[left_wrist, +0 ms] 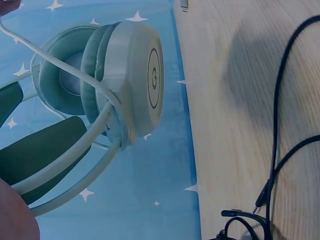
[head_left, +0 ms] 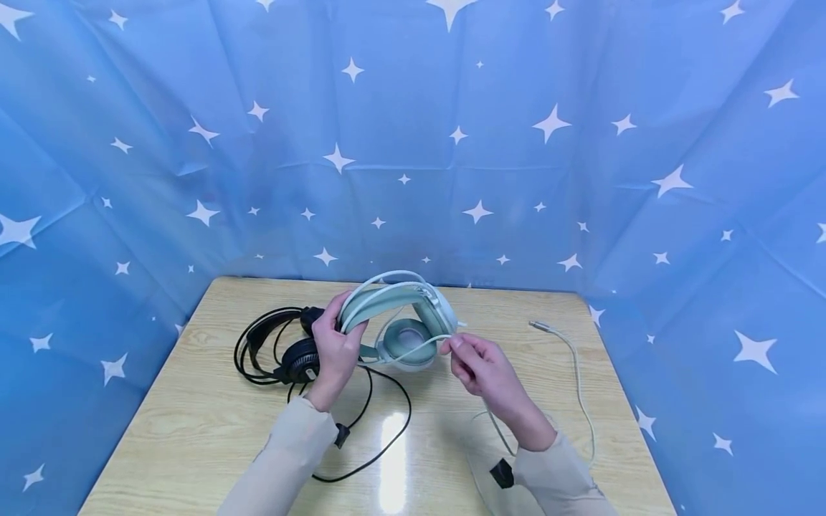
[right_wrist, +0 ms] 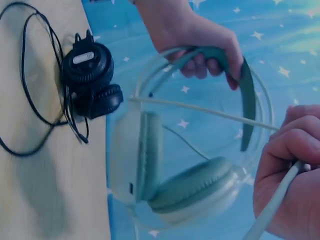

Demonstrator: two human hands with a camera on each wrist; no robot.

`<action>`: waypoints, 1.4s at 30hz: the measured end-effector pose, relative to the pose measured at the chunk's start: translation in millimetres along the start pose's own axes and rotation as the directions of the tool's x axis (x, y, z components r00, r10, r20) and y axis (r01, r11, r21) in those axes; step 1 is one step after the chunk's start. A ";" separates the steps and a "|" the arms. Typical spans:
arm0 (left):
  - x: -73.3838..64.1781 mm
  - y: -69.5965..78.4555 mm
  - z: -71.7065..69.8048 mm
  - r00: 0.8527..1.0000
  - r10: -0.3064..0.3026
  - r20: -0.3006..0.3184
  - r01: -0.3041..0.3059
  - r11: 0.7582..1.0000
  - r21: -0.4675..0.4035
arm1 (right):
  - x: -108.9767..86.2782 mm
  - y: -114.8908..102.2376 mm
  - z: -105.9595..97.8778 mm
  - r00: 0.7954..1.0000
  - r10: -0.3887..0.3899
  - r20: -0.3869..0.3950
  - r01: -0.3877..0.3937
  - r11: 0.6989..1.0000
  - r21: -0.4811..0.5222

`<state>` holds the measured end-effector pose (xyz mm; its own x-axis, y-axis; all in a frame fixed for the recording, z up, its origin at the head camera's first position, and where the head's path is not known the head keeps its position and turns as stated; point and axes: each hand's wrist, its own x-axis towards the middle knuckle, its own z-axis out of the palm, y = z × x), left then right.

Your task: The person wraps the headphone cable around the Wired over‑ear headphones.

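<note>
A pale green and white headset (head_left: 413, 344) is held up above the table, tilted on its side. My left hand (head_left: 336, 346) grips it by the headband, fingers wrapped round the padded strap and the thin frame hoops. Its two cushioned ear cups (left_wrist: 145, 75) hang toward the right in the head view. My right hand (head_left: 480, 369) pinches the headset's pale cable (right_wrist: 200, 114), which runs from an ear cup into the curled fingers and out again below the fist. In the right wrist view the left hand (right_wrist: 200, 42) shows on the headband.
Black headphones (head_left: 300, 362) lie on the wooden table (head_left: 187, 423) at the left, partly behind my left hand. Their black cable (head_left: 408, 408) loops toward the front. At the right, a pale cable's metal plug (head_left: 540, 326) lies on the tabletop. A starred blue curtain (head_left: 413, 129) surrounds the table.
</note>
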<state>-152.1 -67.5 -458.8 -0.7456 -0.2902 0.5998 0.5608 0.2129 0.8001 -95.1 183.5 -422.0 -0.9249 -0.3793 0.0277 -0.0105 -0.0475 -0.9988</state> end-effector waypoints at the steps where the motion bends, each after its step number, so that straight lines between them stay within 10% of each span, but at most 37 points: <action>1: 0.2 -0.9 -1.2 1.000 -0.006 0.004 0.006 1.000 -0.003 | 0.5 -1.8 -1.2 1.000 -0.005 0.000 0.005 1.000 -0.022; 12: 5.4 -3.2 -16.8 0.966 -0.214 0.146 0.236 0.959 -0.158 | 9.6 -16.8 -25.9 0.990 -0.105 -0.094 0.060 0.918 -0.392; 21: 7.3 -10.3 -27.4 0.864 -0.359 0.353 0.471 0.823 -0.318 | 21.4 -30.7 -41.6 0.974 -0.193 -0.118 0.080 0.780 -0.621; 35: 4.2 -15.3 -30.4 0.800 -0.377 0.468 0.564 0.739 -0.369 | 41.2 -17.3 -56.7 0.975 -0.202 -0.093 0.097 0.763 -0.639; 42: 3.3 -9.7 -29.8 0.767 -0.378 0.518 0.620 0.642 -0.451 | 42.2 -8.4 -61.5 0.974 -0.209 -0.088 0.106 0.761 -0.640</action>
<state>-149.3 -98.3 -464.7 -0.9707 0.1797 0.1597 0.0595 -0.4638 0.8840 -157.4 224.7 -414.9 -0.9320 -0.2784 0.2322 -0.3490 0.5154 -0.7826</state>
